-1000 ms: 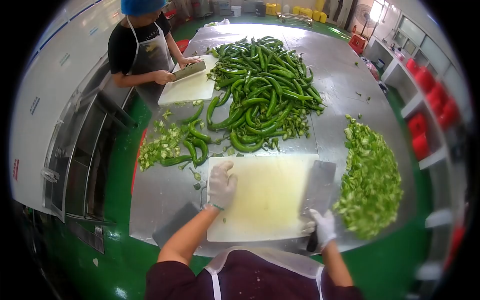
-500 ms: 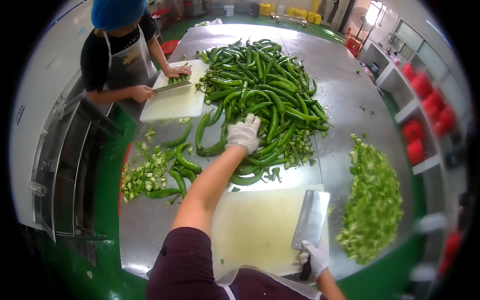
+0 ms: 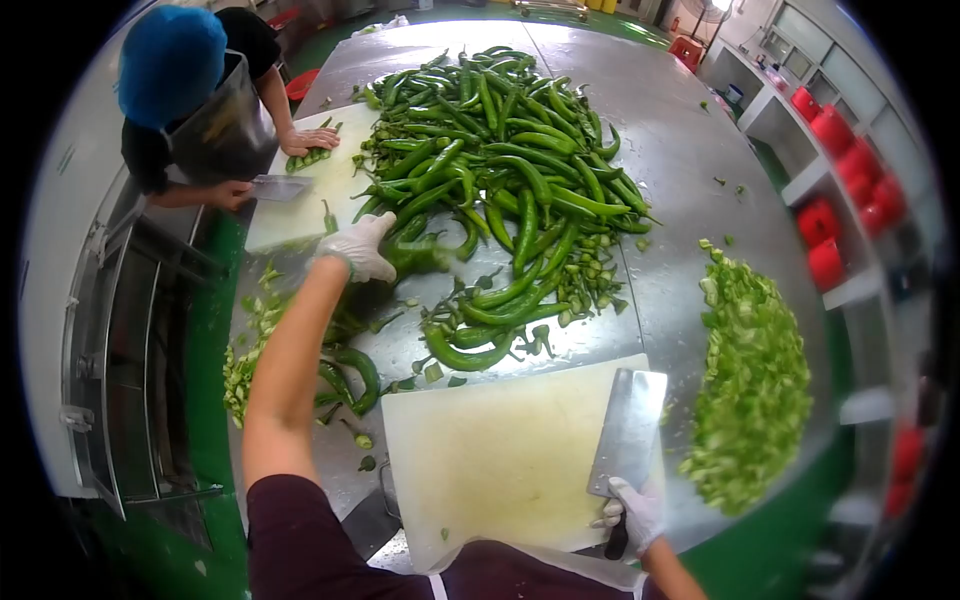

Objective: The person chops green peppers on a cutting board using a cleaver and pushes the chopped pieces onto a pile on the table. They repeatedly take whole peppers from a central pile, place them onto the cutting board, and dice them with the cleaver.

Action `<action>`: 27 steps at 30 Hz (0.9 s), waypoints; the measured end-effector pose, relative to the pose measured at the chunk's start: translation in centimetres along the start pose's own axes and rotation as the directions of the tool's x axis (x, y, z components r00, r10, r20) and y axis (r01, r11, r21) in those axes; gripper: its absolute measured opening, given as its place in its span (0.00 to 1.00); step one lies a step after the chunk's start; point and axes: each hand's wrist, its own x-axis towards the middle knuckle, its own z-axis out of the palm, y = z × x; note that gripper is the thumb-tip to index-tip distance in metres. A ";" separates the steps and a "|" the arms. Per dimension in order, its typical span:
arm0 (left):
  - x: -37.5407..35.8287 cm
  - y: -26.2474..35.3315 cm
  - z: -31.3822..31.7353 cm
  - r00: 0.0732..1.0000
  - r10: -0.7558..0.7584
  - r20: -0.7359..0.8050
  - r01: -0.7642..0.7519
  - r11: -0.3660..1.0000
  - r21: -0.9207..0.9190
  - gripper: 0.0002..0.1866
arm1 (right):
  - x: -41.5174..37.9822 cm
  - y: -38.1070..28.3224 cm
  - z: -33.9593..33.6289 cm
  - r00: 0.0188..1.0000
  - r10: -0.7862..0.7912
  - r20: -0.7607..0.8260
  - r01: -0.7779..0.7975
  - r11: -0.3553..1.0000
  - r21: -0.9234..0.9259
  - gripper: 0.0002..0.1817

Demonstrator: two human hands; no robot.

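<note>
My left hand (image 3: 360, 250), in a white glove, reaches out over the steel table (image 3: 690, 170) and grips green peppers (image 3: 425, 252) at the near left edge of the big pile of long green peppers (image 3: 500, 130). My right hand (image 3: 632, 512), also gloved, holds the handle of a cleaver (image 3: 630, 430) whose blade lies flat on the right side of my white cutting board (image 3: 490, 460). The board's surface is bare apart from small bits.
A heap of chopped green pepper (image 3: 750, 380) lies right of the board; more chopped pieces (image 3: 245, 350) and whole peppers lie to its left. Across the table a person in a blue cap (image 3: 170, 70) cuts peppers on another board (image 3: 300, 200). Red containers (image 3: 840, 150) fill shelves at right.
My left hand left the cutting board, reached into the pepper pile, then swung left with peppers in its grip. The cleaver stayed flat on the board. The other person bent lower over their board.
</note>
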 end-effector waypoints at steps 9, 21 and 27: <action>9.4 17.7 4.5 0.834 0.514 -0.203 -0.488 0.857 0.164 0.14 | 0.0 0.1 -0.3 0.997 -0.031 0.068 0.030 0.999 0.013 0.13; 17.3 26.4 7.1 0.993 0.107 0.046 -0.113 0.984 0.141 0.40 | 0.3 0.3 -0.7 0.998 0.040 0.054 -0.041 0.999 0.020 0.16; 17.5 20.4 5.7 0.998 0.021 -0.067 -0.029 0.993 -0.115 0.29 | 0.3 0.6 -1.4 0.995 0.045 0.089 -0.039 0.997 -0.065 0.19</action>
